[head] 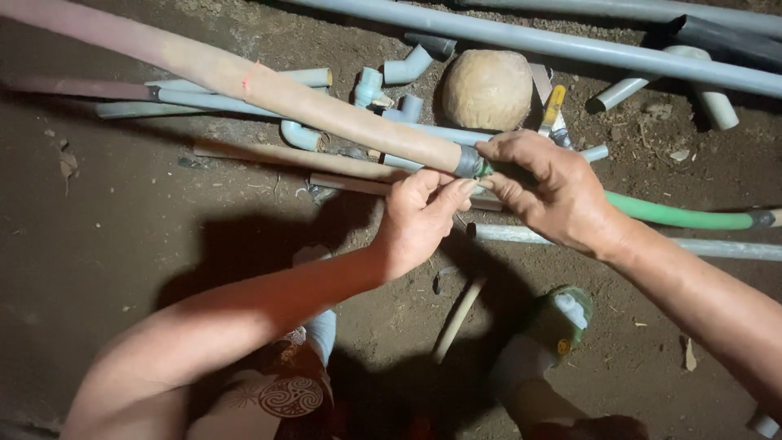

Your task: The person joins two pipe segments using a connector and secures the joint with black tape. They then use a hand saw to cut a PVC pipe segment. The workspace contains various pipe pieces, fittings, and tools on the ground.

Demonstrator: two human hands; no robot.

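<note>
Seen from above, a person's two hands meet at a pipe joint over bare dirt. The right hand point(547, 189) closes around a green hose point(676, 214) where it enters a grey coupling point(467, 161) on a tan pipe point(269, 90). The left hand point(419, 216) curls just below the coupling, fingertips touching it. Grey pipe fittings point(391, 77) lie scattered behind.

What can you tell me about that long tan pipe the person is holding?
The tan pipe is long, round and dusty, pinkish toward its far end, with a small red mark partway along. It runs slantwise from the upper left down to the hands, above the dirt floor and other pipes. Its near end carries a dark grey collar, where it meets a green pipe. The left hand touches it from below; the right hand grips at the joint.
</note>
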